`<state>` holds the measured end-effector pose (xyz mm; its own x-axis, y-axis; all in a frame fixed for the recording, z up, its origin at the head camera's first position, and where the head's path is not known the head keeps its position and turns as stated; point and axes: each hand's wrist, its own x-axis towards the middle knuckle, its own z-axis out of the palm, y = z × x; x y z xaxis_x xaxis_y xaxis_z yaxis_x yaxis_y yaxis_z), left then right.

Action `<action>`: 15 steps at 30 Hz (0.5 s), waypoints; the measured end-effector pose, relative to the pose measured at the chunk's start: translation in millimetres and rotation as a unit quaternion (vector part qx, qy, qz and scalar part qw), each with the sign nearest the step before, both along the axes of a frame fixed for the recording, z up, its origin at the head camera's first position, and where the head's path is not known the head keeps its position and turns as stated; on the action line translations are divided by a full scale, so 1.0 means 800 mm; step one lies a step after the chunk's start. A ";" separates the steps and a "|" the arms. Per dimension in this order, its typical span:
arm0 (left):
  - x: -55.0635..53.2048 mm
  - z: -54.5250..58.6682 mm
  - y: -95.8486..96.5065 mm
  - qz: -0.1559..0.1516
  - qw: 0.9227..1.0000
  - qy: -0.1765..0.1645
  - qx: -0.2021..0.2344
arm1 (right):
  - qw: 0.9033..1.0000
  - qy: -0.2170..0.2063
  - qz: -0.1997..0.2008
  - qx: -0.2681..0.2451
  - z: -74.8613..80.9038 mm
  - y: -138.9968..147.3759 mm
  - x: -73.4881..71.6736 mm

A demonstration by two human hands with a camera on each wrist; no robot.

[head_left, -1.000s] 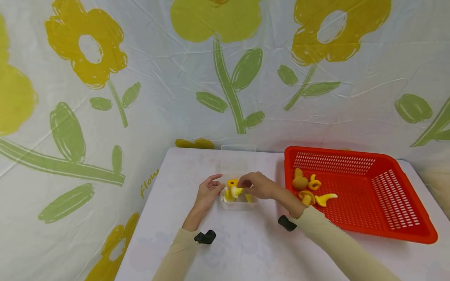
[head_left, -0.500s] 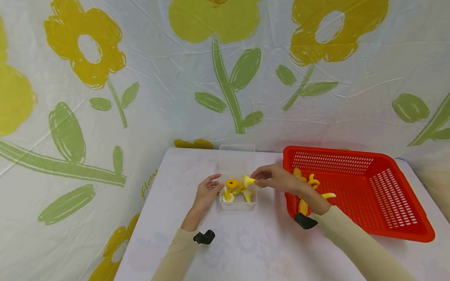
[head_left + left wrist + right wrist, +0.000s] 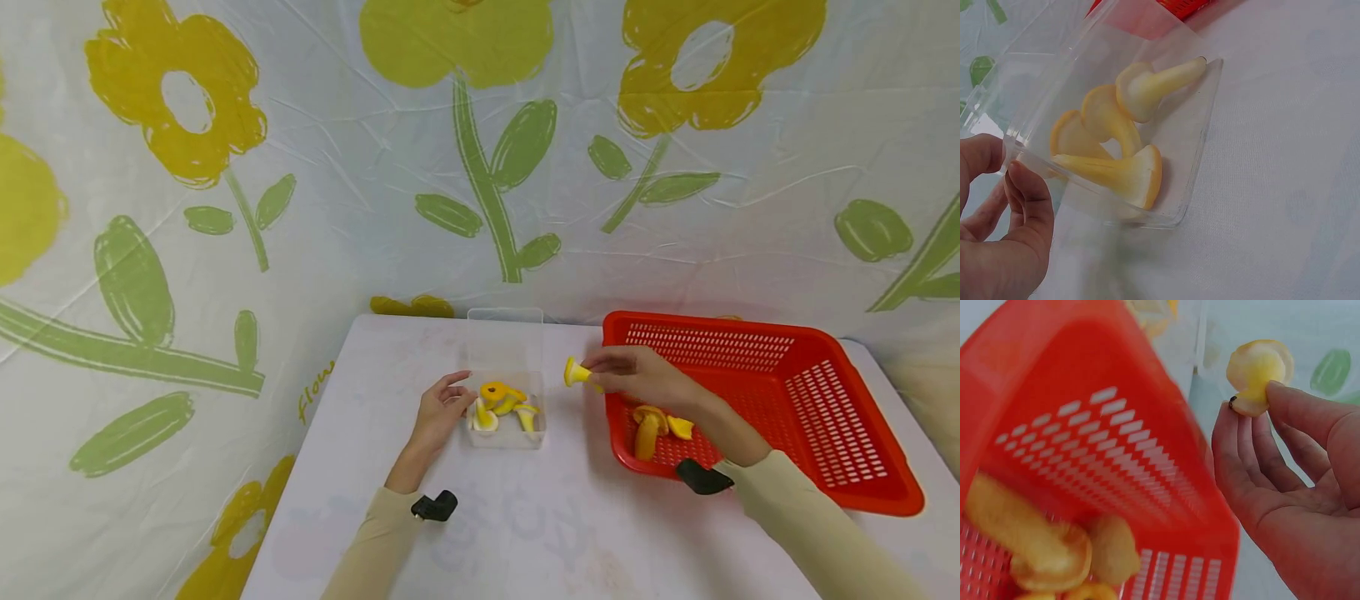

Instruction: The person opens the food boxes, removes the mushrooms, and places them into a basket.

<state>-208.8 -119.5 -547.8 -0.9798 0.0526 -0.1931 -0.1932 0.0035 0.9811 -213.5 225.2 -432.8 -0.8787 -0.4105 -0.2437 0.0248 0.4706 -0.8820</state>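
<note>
My right hand [image 3: 647, 377] pinches a yellow mushroom [image 3: 1259, 367] by its stem, between thumb and fingertips. It is in the air by the red basket's left rim, cap pointing left in the head view. My left hand [image 3: 441, 410] pinches the left rim of a clear plastic box [image 3: 507, 442] that stands on the table. Several yellow mushrooms [image 3: 1104, 119] lie in the box; one rests against the wall by my left fingers [image 3: 1032, 194], its cap low and its stem toward the rim. The box's clear lid [image 3: 506, 337] is folded open at the back.
The red perforated basket [image 3: 750, 325] is on the table's right. Inside it, at the left, lie a brown mushroom [image 3: 648, 437], a yellow piece [image 3: 681, 427] and others, partly behind my right forearm. A flower-printed cloth [image 3: 330, 167] hangs behind the table [image 3: 510, 533].
My right hand has drawn the yellow mushroom up out of the box and carried it right to the basket's edge. My left hand has stayed at the box.
</note>
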 end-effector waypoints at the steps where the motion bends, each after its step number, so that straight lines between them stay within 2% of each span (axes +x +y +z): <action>1: 0.000 0.000 0.000 -0.001 1.000 0.000 0.001 | 1.000 -0.003 -0.006 0.000 0.001 0.005 0.002; 7: 0.000 -0.001 -0.003 0.001 1.000 0.003 0.006 | 0.999 -0.007 -0.032 0.009 0.004 0.032 0.013; 15: 0.001 0.000 -0.004 -0.001 1.000 -0.001 0.008 | 0.996 0.013 -0.068 0.048 0.003 0.071 0.023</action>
